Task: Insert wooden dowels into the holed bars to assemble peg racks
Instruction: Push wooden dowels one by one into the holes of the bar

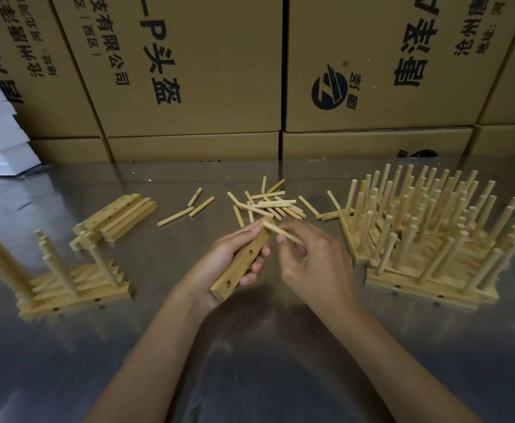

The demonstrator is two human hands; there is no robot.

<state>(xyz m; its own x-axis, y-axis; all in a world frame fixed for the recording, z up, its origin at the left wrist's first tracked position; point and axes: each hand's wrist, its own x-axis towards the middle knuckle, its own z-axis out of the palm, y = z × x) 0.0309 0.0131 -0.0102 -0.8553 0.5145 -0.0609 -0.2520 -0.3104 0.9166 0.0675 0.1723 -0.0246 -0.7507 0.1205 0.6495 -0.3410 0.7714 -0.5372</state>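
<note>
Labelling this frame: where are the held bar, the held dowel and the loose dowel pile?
held bar (240, 265), head view, middle of its holed face.
held dowel (276, 229), head view, bare mid-shaft.
loose dowel pile (268, 204), head view, pile centre.

L hand (231, 257) grips holed bar (240, 264); R hand (314, 264) pinches dowel (281, 232) at bar's far end.

Racks (433, 236) crowd the table's (67, 361) right edge, racks and bars (115, 213) the left; loose dowels (265, 203) litter the middle; near edge seems open.
</note>
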